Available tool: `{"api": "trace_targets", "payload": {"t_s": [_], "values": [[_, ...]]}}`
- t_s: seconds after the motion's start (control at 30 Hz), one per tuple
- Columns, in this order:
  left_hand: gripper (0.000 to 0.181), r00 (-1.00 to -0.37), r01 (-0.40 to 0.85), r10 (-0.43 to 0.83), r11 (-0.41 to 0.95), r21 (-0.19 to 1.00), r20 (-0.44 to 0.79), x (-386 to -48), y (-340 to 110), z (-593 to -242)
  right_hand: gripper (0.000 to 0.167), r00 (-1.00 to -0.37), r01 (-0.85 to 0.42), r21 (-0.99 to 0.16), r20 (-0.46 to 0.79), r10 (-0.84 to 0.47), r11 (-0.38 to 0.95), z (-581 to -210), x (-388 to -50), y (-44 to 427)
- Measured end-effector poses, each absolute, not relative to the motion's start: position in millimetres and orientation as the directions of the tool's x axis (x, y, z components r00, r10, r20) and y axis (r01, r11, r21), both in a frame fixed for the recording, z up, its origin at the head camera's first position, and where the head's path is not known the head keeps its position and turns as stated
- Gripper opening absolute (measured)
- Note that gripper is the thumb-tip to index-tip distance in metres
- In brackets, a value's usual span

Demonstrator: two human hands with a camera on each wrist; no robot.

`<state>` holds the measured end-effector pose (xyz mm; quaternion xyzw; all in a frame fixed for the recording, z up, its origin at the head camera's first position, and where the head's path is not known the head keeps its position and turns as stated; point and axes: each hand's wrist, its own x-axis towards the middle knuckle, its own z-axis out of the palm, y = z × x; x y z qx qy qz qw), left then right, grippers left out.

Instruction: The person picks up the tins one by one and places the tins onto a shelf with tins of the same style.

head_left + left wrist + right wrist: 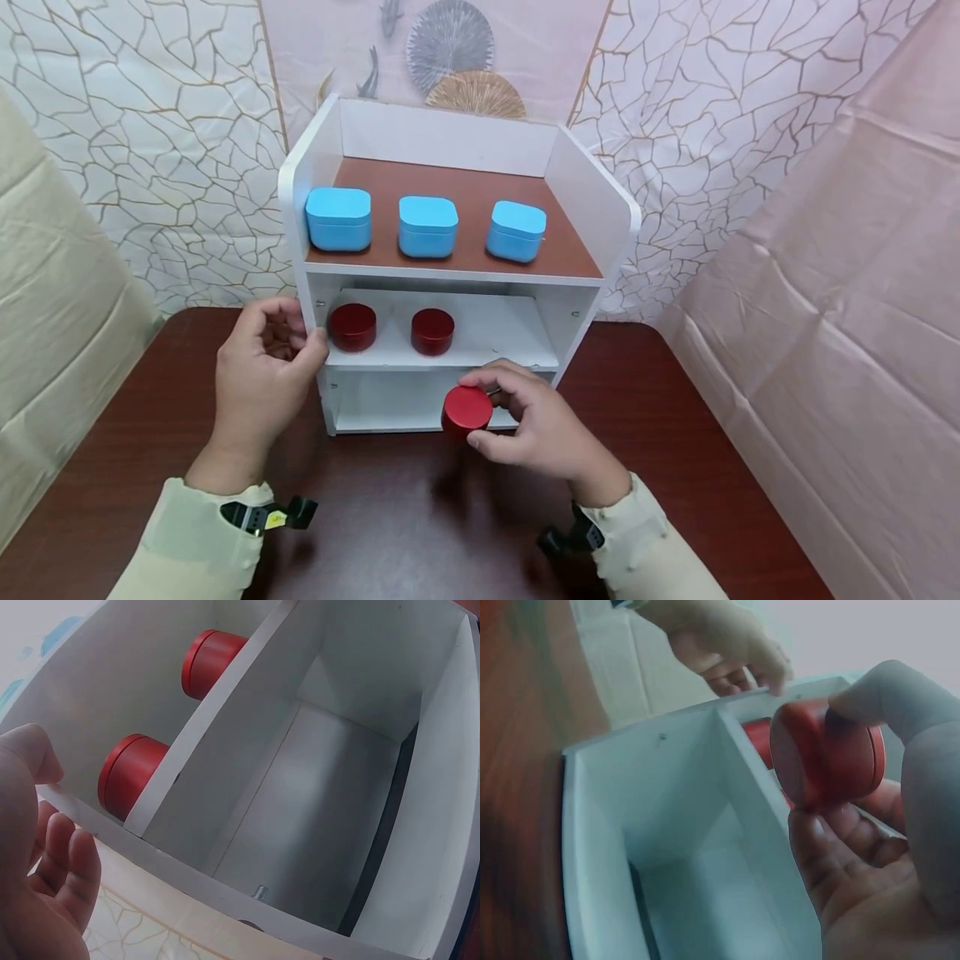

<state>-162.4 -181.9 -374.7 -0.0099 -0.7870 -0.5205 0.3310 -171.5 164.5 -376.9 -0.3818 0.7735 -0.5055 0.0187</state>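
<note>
My right hand (pixel 532 417) pinches a round red tin (pixel 467 410) between thumb and fingers, in front of the lower compartment of a small white shelf unit (pixel 442 363). In the right wrist view the tin (pixel 825 754) is tilted on its side in the grip. My left hand (pixel 262 367) holds the front edge of the unit's left side panel, thumb on the inner side and fingers outside, as the left wrist view shows. On the middle shelf stand two more red tins, one at the left (pixel 352 327) and one near the middle (pixel 432 332).
Three blue lidded boxes stand in a row on the brown top shelf: left (pixel 339 220), middle (pixel 427 227) and right (pixel 515 232). The unit rests on a dark reddish-brown table (pixel 360 517). Patterned cloth (pixel 135 125) hangs behind it.
</note>
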Motion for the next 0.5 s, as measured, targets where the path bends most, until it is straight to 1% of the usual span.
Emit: {"api": "trace_targets", "payload": {"t_s": [0.17, 0.5], "values": [[0.035, -0.778, 0.370, -0.329, 0.451, 0.813, 0.536, -163, -182, -375, 0.062, -0.767, -0.549, -0.791, 0.348, -0.540, 0.270, -366, -175, 171], [0.034, -0.776, 0.372, -0.323, 0.459, 0.807, 0.542, -163, -183, -376, 0.060, -0.832, -0.520, -0.763, 0.351, -0.430, 0.383, -350, -189, 174]]}}
